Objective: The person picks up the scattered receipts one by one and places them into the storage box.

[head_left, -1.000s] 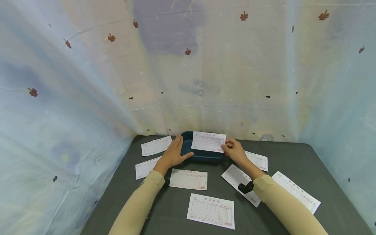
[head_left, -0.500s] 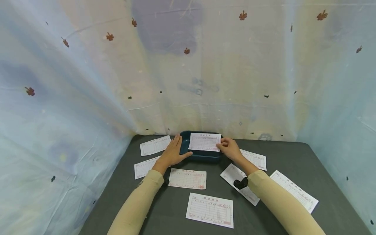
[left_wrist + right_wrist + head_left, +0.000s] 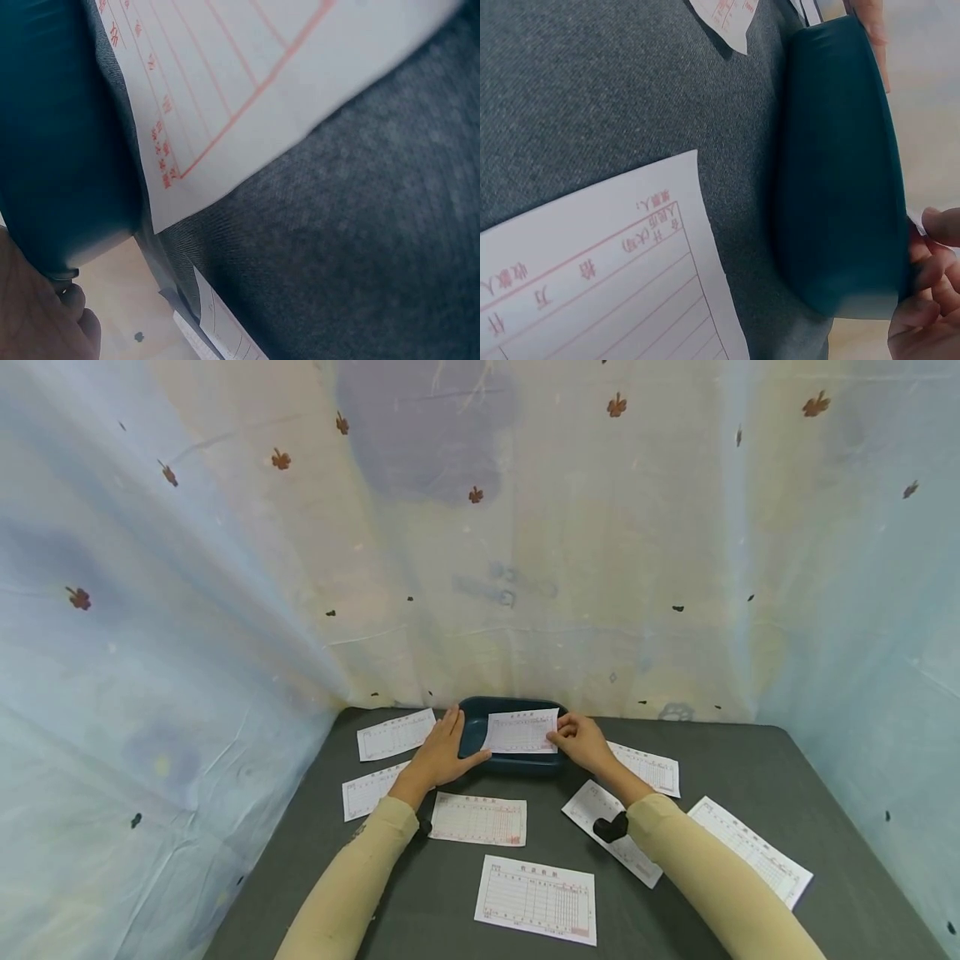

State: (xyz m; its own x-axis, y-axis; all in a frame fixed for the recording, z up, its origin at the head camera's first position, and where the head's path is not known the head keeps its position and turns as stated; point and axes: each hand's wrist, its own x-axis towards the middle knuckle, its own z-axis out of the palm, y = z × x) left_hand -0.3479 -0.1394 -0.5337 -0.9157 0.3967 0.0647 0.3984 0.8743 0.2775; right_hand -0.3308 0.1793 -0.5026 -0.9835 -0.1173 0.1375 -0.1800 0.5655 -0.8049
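A dark teal plastic basin (image 3: 517,765) stands at the back of the table. My right hand (image 3: 585,742) pinches the right edge of a printed receipt slip (image 3: 522,732), which lies partly down inside the basin. In the right wrist view the fingers (image 3: 930,300) are at the basin's rim, and little of the slip shows there. My left hand (image 3: 441,753) rests on the basin's left end, its fingers straight along the rim and the thumb spread toward the front. From the left wrist view I see the basin wall (image 3: 60,142) beside that hand (image 3: 37,307).
Several similar slips lie about the dark grey table (image 3: 420,893): two at the left, one slip (image 3: 480,819) before the basin, another (image 3: 536,900) nearer, and more at the right, including a slip (image 3: 752,850) by the right forearm. A patterned curtain (image 3: 525,568) hangs close behind.
My right hand has brought the slip left and down, from above the basin's right part into it. The left hand has stayed at the basin's left end.
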